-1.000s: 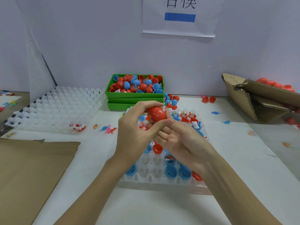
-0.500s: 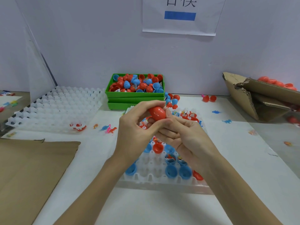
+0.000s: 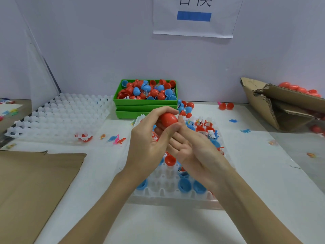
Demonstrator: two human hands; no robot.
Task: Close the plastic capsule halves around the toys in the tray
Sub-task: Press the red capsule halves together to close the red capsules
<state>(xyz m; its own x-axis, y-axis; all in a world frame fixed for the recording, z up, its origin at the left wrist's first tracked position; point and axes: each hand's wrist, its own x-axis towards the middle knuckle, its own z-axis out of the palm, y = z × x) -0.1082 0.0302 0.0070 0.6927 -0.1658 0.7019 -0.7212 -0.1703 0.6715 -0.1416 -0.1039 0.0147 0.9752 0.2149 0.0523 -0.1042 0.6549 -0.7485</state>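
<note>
Both hands, left hand (image 3: 149,138) and right hand (image 3: 190,148), pinch a closed red plastic capsule (image 3: 168,119) over the white moulded tray (image 3: 168,192) holding blue capsule halves (image 3: 184,185); green plastic bin (image 3: 146,101) brims with halves.

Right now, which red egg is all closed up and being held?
The red capsule pinched between the left hand and right hand, above the tray. The others lie open as halves.

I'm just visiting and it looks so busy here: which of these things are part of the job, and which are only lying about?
In the job:
red plastic capsule, held by left hand and right hand
white moulded tray of capsule halves
green plastic bin of halves

Lying about:
empty white tray
flat brown cardboard sheet
torn cardboard box
</note>
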